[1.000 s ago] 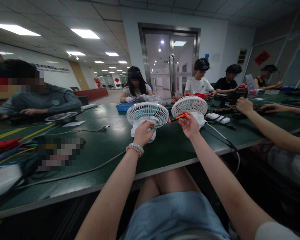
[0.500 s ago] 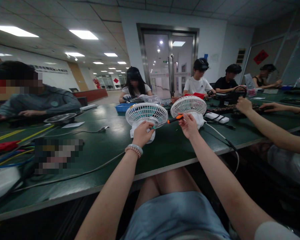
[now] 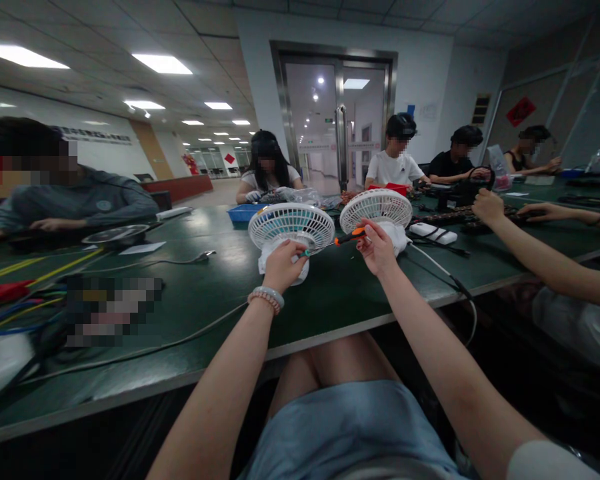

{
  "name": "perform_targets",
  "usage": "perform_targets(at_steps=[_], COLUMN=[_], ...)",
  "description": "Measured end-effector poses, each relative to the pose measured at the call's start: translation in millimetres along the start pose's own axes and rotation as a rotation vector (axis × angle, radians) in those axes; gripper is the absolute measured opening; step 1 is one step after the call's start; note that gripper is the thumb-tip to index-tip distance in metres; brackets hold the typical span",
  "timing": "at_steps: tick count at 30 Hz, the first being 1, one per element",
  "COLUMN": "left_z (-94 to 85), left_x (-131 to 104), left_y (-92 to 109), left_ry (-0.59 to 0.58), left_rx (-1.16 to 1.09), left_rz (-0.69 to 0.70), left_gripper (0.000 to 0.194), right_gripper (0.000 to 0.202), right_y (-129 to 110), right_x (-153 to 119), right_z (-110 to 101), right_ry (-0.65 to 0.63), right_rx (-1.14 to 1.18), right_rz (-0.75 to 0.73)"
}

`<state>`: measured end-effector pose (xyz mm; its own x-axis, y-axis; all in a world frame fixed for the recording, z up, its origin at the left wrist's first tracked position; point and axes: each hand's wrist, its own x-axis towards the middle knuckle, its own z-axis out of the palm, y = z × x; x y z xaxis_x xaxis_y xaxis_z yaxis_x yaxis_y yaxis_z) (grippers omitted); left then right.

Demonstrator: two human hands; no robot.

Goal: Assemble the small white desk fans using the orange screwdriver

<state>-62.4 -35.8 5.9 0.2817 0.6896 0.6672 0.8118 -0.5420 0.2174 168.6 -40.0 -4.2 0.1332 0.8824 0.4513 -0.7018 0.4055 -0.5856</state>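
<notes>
My right hand (image 3: 377, 250) grips the orange and black handle of a screwdriver (image 3: 351, 237), with its thin shaft pointing left. In my left hand (image 3: 283, 264), a small teal piece (image 3: 306, 253) is pinched between thumb and fingers; its exact kind is too small to tell. The shaft reaches toward this piece, but I cannot tell whether they touch. Just behind my left hand stands a white fan (image 3: 291, 223) with a round slotted grille tilted upward. A second white fan (image 3: 375, 207) stands behind my right hand.
A white power strip (image 3: 433, 233) lies right of the fans, and a blue tray (image 3: 245, 213) behind them. A grey cable (image 3: 190, 335) crosses the green table (image 3: 220, 293). At the right, a co-worker's hand (image 3: 489, 207) works close by; other people sit around the table.
The screwdriver's shaft now shows plainly between my hands, aimed at the teal piece. The right-hand fingers have shifted slightly on the handle. The whole view has moved a little.
</notes>
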Motion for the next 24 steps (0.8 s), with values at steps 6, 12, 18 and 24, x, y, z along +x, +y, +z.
perform_targets(at_steps=[6, 12, 18, 24], left_z=[0.1, 1.0, 0.9, 0.9], left_x=[-0.2, -0.2, 0.1, 0.1], left_y=[0.8, -1.2, -2.3, -1.5], left_ry=[0.008, 0.021, 0.004, 0.009], left_rx=[-0.005, 0.012, 0.010, 0.005], left_rz=[-0.012, -0.008, -0.015, -0.006], left_gripper=[0.018, 0.019, 0.021, 0.020], right_gripper=[0.024, 0.026, 0.027, 0.034], right_y=[-2.5, -0.8, 4.1, 6.0], right_x=[-2.1, -0.8, 1.2, 1.4], right_z=[1.4, 0.4, 0.1, 0.8], right_ry=[-0.002, -0.002, 0.006, 0.025], right_rx=[0.021, 0.076, 0.011, -0.077], right_rz=[0.036, 0.057, 0.017, -0.073])
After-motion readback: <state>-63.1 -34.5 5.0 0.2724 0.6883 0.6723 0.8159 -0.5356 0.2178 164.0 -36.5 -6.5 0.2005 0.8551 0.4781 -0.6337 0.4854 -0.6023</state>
